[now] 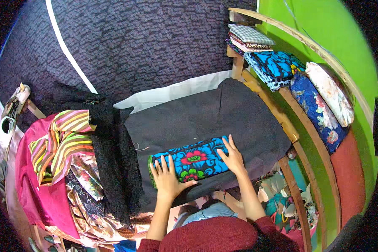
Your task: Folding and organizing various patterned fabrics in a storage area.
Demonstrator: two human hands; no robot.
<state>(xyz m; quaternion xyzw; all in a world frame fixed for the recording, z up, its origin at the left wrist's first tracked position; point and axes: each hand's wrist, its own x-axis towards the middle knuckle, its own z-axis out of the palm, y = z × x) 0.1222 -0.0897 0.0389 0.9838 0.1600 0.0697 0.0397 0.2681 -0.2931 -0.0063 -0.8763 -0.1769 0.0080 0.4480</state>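
A folded cloth (206, 157) in bright blue and black, with red and green flowers, lies on a black cloth-covered surface (176, 122). Flat on its left end rests my left hand (168, 178), fingers spread and thumb out to the right. At the cloth's right end my right hand (232, 157) lies with its fingers stretched and apart. Neither hand grips the cloth; both touch its top. A short pale thread (142, 148) curls just left of it.
Left of the surface hang black lace (117, 168), striped cloth (63, 143) and magenta cloth (33, 168). Folded fabrics, including a blue floral one (317, 111), sit on a wooden rack (290, 109) at the right. Colourful scraps (281, 201) lie below it.
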